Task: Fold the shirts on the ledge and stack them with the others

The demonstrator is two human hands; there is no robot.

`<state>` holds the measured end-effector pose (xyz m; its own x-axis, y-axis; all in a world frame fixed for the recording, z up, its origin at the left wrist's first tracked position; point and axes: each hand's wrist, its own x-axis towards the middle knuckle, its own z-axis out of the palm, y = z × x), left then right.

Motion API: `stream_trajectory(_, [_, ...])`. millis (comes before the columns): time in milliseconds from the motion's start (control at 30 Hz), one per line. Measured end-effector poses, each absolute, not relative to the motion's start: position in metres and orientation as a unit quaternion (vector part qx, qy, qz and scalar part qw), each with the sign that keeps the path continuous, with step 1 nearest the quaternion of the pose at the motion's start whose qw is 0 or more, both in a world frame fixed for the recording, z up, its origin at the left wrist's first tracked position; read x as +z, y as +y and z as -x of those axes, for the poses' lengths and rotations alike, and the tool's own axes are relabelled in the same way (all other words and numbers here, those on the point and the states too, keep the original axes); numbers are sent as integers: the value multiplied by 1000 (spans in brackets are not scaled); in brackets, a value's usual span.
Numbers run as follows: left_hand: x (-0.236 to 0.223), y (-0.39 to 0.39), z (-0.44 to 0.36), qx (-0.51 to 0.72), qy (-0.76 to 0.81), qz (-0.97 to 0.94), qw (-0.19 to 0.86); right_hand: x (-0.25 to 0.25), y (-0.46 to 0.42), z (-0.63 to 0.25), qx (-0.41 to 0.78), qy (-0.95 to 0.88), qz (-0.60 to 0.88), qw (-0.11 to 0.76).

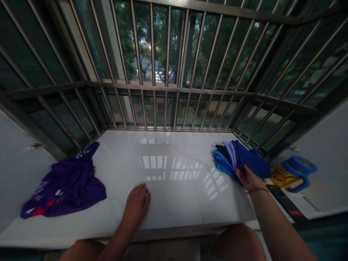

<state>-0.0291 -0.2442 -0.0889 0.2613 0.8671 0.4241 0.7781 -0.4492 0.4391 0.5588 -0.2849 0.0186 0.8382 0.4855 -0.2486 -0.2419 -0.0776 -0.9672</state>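
My left hand (137, 202) rests on the white tiled sill (168, 206), fingers loosely bent and holding nothing. On the right, my right hand (247, 178) pinches the near edge of a folded dark blue garment (251, 159). That garment leans together with other folded cloths: a lilac one (230, 152), a black one (223, 150) and a bright blue one (223, 163). Part of the pinched edge is hidden by my fingers. A crumpled purple garment (78, 185) with white lettering and a red patch lies at the left end of the sill.
Metal window bars (165, 88) enclose the sill on three sides. A yellow and blue cup (290, 174) with a handle stands at the right, beside a dark flat object (286, 203). My knees (236, 241) are close to the sill's front edge.
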Motion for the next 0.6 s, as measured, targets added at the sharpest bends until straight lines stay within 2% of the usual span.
stream_trajectory(200, [-89, -245, 27, 317, 519, -791, 67, -20, -334, -463, 287, -211, 758, 546])
stream_trajectory(267, [-89, -247, 26, 316, 518, -792, 69, -41, -350, -419, 237, -313, 764, 513])
stream_trajectory(400, [-84, -251, 38, 313, 494, -806, 91, -74, -369, -363, 61, -553, 742, 375])
stream_trajectory(500, [-69, -244, 70, 314, 499, -805, 63, -88, -371, -359, 15, -568, 749, 340])
stream_trajectory(600, [-40, -221, 121, 305, 539, -785, -11, -96, -370, -368, -11, -584, 739, 336])
